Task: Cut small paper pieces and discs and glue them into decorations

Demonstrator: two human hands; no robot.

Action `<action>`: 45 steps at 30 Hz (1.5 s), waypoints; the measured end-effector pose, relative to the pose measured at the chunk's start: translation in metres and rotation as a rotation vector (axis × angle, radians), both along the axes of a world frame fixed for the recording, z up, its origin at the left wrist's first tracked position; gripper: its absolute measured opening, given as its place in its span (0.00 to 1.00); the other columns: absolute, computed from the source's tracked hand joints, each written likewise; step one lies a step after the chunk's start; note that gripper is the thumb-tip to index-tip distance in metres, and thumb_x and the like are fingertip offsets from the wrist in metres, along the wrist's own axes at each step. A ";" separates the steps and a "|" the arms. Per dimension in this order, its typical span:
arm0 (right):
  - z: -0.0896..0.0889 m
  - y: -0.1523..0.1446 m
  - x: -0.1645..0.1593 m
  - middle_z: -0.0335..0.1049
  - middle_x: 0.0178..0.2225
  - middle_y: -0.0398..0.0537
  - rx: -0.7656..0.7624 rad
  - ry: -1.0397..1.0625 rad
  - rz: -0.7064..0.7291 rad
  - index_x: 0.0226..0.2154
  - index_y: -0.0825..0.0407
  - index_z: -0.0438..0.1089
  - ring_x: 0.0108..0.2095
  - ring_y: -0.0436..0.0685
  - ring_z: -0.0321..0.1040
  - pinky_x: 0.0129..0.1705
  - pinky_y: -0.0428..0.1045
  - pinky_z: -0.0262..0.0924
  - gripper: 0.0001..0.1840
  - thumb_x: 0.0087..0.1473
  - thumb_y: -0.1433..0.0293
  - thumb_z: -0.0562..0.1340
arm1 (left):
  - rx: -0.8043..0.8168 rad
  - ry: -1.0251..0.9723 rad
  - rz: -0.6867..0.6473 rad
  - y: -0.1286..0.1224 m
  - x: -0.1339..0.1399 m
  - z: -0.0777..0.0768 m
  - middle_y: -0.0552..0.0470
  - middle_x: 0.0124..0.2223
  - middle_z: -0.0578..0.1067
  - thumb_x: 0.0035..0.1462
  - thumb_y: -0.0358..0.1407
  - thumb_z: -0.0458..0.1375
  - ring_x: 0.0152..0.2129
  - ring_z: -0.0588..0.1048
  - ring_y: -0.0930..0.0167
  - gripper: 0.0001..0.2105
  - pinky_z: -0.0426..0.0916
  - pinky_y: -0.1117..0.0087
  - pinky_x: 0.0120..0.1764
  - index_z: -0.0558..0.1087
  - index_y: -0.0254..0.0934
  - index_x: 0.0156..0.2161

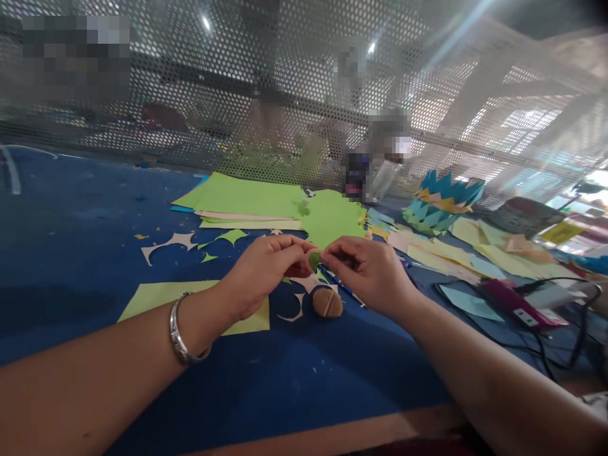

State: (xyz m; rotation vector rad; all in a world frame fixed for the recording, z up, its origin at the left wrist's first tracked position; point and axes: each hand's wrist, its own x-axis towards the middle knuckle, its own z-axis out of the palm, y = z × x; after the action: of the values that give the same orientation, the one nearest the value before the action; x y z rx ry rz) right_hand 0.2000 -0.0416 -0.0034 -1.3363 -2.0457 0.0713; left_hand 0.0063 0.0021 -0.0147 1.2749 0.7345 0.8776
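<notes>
Above the blue table, my left hand [266, 269] and my right hand [369, 269] meet with closed fingertips. Between them is a small green paper piece [314, 259] with a rounded, pale edge; both hands pinch it, my left from one side and my right from the other. Just below them, a brown roundish object [327, 304] with a lighter line across it lies on the table. Under my left wrist is a pale yellow paper sheet [156, 297]. A blue pen-like stick [349, 292] is partly hidden by my right hand.
Behind my hands lie stacked green sheets [256, 196] and a green sheet with cut edges [335, 218]. Curved paper offcuts [171, 244] are scattered leftward. To the right are a zigzag-edged paper crown [439, 202], paper strips [427, 250] and a magenta power strip [517, 304] with cables.
</notes>
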 end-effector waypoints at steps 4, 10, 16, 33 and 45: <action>-0.003 0.001 0.004 0.70 0.25 0.41 -0.039 0.052 -0.011 0.32 0.53 0.76 0.25 0.48 0.62 0.28 0.46 0.51 0.11 0.63 0.66 0.63 | 0.017 0.018 -0.043 0.000 -0.001 0.000 0.49 0.37 0.80 0.48 0.34 0.71 0.34 0.75 0.72 0.11 0.70 0.69 0.43 0.81 0.35 0.39; -0.005 -0.002 0.002 0.71 0.25 0.42 -0.108 0.119 0.010 0.31 0.54 0.77 0.25 0.49 0.62 0.26 0.46 0.51 0.13 0.63 0.63 0.63 | 0.119 0.106 -0.037 -0.001 -0.002 -0.002 0.52 0.34 0.78 0.50 0.40 0.72 0.31 0.74 0.73 0.14 0.68 0.69 0.40 0.79 0.35 0.38; -0.004 -0.004 0.000 0.72 0.25 0.41 -0.207 0.197 0.044 0.32 0.53 0.76 0.21 0.46 0.64 0.24 0.45 0.55 0.16 0.66 0.61 0.59 | 0.260 0.211 -0.004 0.000 -0.003 0.001 0.52 0.32 0.77 0.54 0.43 0.69 0.30 0.73 0.71 0.14 0.68 0.68 0.37 0.77 0.34 0.36; -0.006 -0.002 0.002 0.71 0.24 0.41 -0.264 0.362 0.083 0.32 0.53 0.74 0.17 0.46 0.66 0.20 0.42 0.57 0.16 0.65 0.59 0.62 | 0.375 0.164 -0.018 0.005 -0.005 0.003 0.50 0.39 0.78 0.55 0.41 0.69 0.36 0.76 0.70 0.14 0.70 0.67 0.43 0.75 0.36 0.42; -0.014 -0.001 -0.005 0.70 0.26 0.41 -0.132 0.285 0.060 0.34 0.53 0.76 0.22 0.46 0.61 0.24 0.44 0.55 0.12 0.63 0.61 0.64 | 0.311 0.110 0.069 0.004 -0.003 0.001 0.50 0.37 0.78 0.57 0.35 0.66 0.34 0.77 0.71 0.08 0.72 0.67 0.43 0.74 0.35 0.39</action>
State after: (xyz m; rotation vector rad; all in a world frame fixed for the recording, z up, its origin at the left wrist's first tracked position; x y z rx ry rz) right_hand 0.1946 -0.0421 -0.0174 -1.2619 -1.8638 0.4068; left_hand 0.0031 0.0066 -0.0138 1.5908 0.7525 1.0116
